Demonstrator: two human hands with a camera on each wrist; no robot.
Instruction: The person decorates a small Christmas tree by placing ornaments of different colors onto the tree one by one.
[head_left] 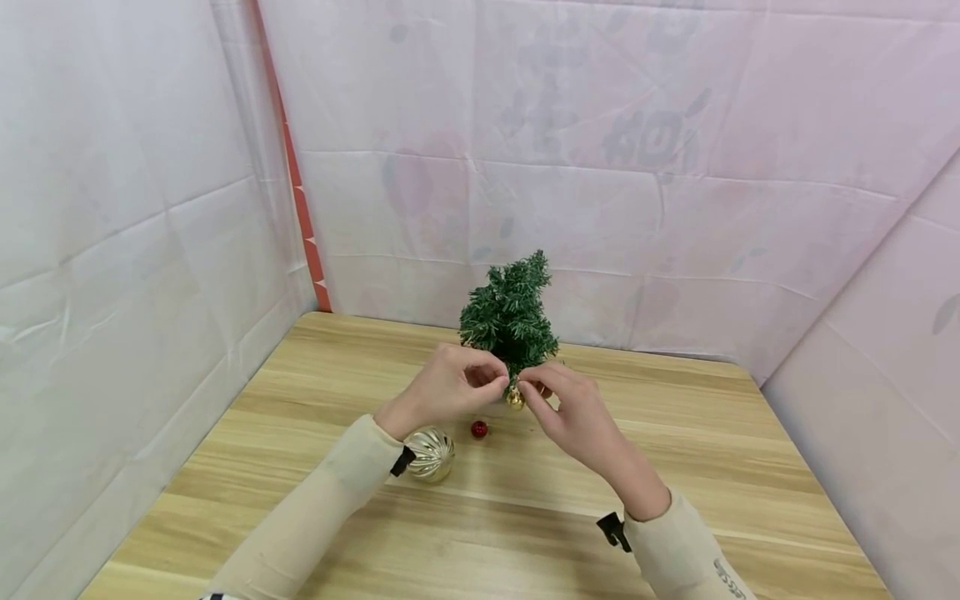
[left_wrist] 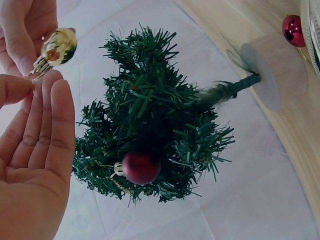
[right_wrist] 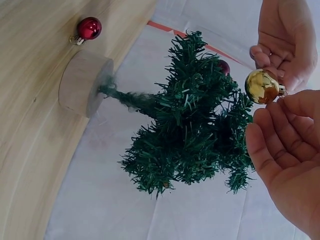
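Observation:
A shiny gold Christmas ball (head_left: 515, 398) hangs between both hands, in front of a small green Christmas tree (head_left: 513, 308). My left hand (head_left: 457, 383) pinches at the ball's thin gold cord with thumb and forefinger, its other fingers extended in the left wrist view. From the other side my right hand (head_left: 570, 408) pinches the cord close to the cap, as the right wrist view shows. The gold ball (right_wrist: 262, 86) is upside up in neither wrist view, since both are turned sideways. A matte red ball (left_wrist: 141, 167) hangs on the tree's branches.
A small shiny red ball (head_left: 479, 429) lies on the wooden table (head_left: 480, 542) before the tree's pale round base (right_wrist: 82, 82). Beside my left wrist sits a larger ribbed gold ball (head_left: 431, 455). Pale cloth walls (head_left: 585, 167) close in the table's back and sides.

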